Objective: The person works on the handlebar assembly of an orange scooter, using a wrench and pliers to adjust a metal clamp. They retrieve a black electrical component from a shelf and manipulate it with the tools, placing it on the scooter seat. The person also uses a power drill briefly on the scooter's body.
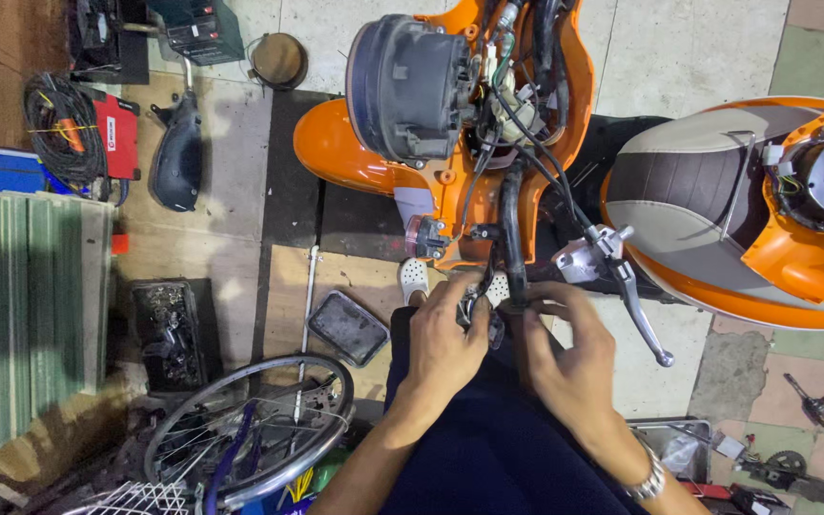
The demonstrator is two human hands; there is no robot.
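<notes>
At the far left edge of the floor a coil of black cable lies beside a red box, and below them a dark tray holds small metal parts too jumbled to tell apart. A bicycle wheel leans in the lower left corner, its lower rim cut off by the frame edge. Just right of it a flat black tray rests on the floor. In the middle the stripped front of an orange scooter stands with its round headlight housing and loose wires exposed. The left hand closes its fingers on a small dark fitting at the end of the black handlebar tube; the fitting is mostly hidden by the fingers, so its shape is hard to make out. The right hand, with a metal watch at the wrist, pinches the same tube from the other side. A silver brake lever juts out just right of the hands. At the right edge a second orange scooter with a brown and grey seat is cut off.
</notes>
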